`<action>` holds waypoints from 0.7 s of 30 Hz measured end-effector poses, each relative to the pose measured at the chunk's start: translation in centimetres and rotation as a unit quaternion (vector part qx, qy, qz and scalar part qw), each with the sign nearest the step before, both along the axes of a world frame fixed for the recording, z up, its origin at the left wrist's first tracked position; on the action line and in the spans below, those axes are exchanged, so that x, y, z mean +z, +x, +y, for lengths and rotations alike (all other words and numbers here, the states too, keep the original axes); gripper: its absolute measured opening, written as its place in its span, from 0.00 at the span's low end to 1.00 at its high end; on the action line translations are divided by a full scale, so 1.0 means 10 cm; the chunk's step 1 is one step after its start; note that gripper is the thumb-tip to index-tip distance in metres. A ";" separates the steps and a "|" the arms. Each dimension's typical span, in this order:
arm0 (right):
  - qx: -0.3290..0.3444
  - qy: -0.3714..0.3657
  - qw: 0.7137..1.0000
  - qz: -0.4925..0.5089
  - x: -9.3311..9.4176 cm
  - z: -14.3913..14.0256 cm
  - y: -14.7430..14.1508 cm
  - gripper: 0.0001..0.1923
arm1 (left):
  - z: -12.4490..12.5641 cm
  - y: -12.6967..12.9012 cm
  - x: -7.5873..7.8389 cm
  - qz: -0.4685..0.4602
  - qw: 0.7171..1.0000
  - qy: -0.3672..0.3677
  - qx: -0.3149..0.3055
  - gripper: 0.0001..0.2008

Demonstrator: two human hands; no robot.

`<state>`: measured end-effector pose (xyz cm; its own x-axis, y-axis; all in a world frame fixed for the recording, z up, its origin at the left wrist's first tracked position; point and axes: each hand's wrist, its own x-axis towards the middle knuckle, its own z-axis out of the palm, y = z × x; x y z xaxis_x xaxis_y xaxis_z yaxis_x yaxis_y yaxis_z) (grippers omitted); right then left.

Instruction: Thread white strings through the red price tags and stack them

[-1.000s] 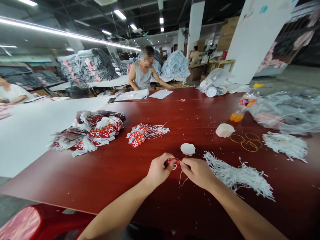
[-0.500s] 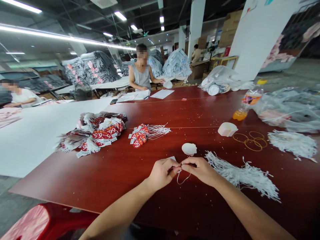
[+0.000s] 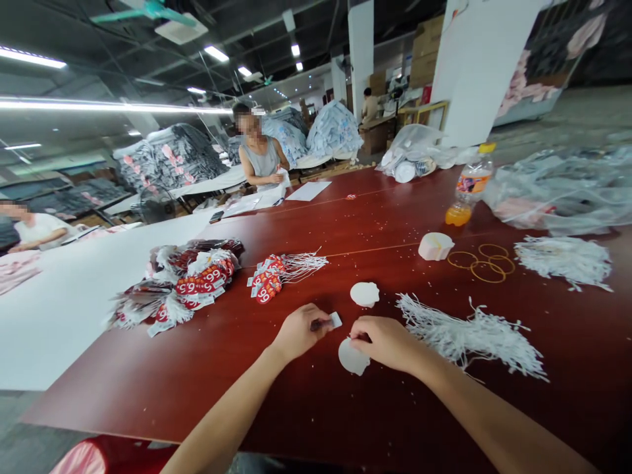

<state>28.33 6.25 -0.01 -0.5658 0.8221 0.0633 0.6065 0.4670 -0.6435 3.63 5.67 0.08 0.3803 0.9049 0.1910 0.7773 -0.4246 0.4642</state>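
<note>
My left hand [image 3: 302, 332] is closed, pinching a small tag [image 3: 336, 320] whose pale end sticks out past the fingertips. The rest of that tag is hidden by the fingers. My right hand [image 3: 388, 341] pinches the upper edge of a rounded white paper tag [image 3: 354, 357], blank side up, low over the table. Just beyond the hands sits a short stack of blank-faced tags [image 3: 365, 294]. To the right of my right hand lies a bundle of white strings [image 3: 474, 332]. Red printed tags with white strings [image 3: 269, 278] are grouped ahead on the left.
A large heap of red tags [image 3: 202, 280] lies on the left of the brown table [image 3: 162, 388]. At right are a thicker tag stack [image 3: 435, 246], yellow rubber bands [image 3: 486, 271], more strings [image 3: 563, 260], an orange drink bottle [image 3: 467, 187] and plastic bags. A co-worker [image 3: 259, 155] stands across the table.
My hands have moved apart from their shared pinch on a thin string. The right hand now has a white tag, and the left has a small tag. The view has shifted slightly.
</note>
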 end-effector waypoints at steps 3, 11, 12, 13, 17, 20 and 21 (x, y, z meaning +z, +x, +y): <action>-0.003 -0.005 1.000 0.000 -0.01 -0.01 -0.01 0.04 | 0.01 0.09 -0.08 0.029 0.998 0.048 0.021 0.04; -0.019 -0.002 1.000 0.025 0.00 0.01 0.00 0.04 | 0.08 0.28 0.00 0.062 0.969 0.220 0.095 0.03; -0.017 0.007 0.999 0.035 0.01 0.01 0.00 0.05 | 0.06 0.26 0.01 0.029 0.970 0.223 0.094 0.03; -0.015 0.019 0.999 0.045 0.02 0.01 0.00 0.06 | 0.04 0.25 0.01 -0.008 0.972 0.218 0.089 0.03; -0.031 0.063 0.996 0.049 0.08 0.00 -0.02 0.13 | -0.08 0.28 -0.02 -0.134 0.977 0.165 0.032 0.02; -0.062 0.070 0.995 0.025 0.14 -0.02 -0.04 0.16 | -0.14 0.33 -0.01 -0.154 0.976 0.153 -0.024 0.04; -0.069 0.065 0.995 0.025 0.15 -0.03 -0.05 0.17 | -0.14 0.34 -0.01 -0.152 0.975 0.155 -0.040 0.05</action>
